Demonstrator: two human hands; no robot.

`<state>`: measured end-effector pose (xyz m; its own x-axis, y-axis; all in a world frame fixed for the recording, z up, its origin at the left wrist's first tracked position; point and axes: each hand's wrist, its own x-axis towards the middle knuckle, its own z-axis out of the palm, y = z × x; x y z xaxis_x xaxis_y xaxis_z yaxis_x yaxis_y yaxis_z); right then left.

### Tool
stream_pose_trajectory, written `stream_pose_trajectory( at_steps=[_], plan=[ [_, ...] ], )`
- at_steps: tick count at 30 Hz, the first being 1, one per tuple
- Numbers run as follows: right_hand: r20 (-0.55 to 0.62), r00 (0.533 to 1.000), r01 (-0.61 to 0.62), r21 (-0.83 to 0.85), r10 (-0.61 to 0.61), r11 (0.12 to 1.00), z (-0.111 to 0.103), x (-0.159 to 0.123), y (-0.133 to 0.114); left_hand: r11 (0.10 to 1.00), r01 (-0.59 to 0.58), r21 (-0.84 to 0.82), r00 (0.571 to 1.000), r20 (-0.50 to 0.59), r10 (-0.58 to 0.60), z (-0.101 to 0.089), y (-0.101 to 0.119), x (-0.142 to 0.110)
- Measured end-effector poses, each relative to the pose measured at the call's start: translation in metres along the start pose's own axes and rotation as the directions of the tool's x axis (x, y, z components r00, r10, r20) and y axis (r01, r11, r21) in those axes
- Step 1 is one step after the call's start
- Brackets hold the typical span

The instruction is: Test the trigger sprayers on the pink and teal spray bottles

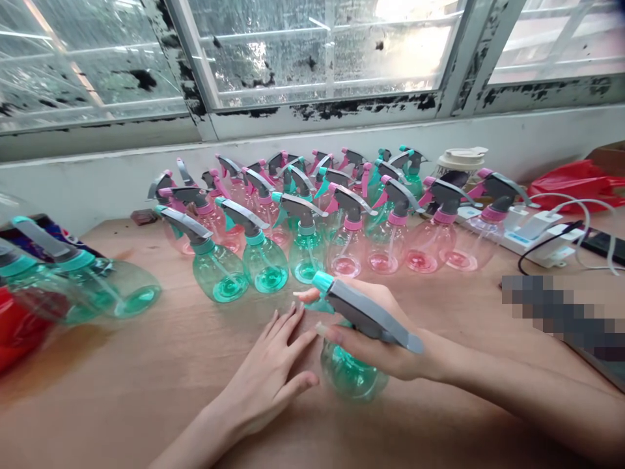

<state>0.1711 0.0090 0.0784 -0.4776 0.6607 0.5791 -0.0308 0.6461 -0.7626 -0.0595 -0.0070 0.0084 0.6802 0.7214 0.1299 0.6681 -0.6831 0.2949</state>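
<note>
My right hand (385, 332) is wrapped round the neck of a green spray bottle (354, 374) with a grey and teal trigger head. Its nozzle points up and to the left, and the fingers hide part of the neck. Beside it, my left hand (276, 365) lies with fingers stretched out, holding nothing, its fingertips close to the bottle. Just beyond my hands stands a front row of spray bottles: green ones (266, 267) on the left and pink ones (388, 251) on the right.
More spray bottles crowd behind, towards the window wall. Two green bottles (139, 296) stand at the left by a red bag (19, 326). At the right are a power strip (537, 241) with cables, a lidded cup (461, 159), a red plastic bag (576, 185) and a blurred-out flat object (566, 319).
</note>
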Motion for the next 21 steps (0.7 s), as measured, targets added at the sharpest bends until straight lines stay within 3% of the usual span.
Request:
stream_pose_trajectory(
  at_steps=[21],
  plan=[
    [0.001, 1.000, -0.026, 0.074, 0.025, 0.997, 0.0004, -0.0014, 0.0009, 0.999, 0.024, 0.034, 0.999, 0.031, -0.025, -0.0014, -0.0014, 0.0018]
  ],
)
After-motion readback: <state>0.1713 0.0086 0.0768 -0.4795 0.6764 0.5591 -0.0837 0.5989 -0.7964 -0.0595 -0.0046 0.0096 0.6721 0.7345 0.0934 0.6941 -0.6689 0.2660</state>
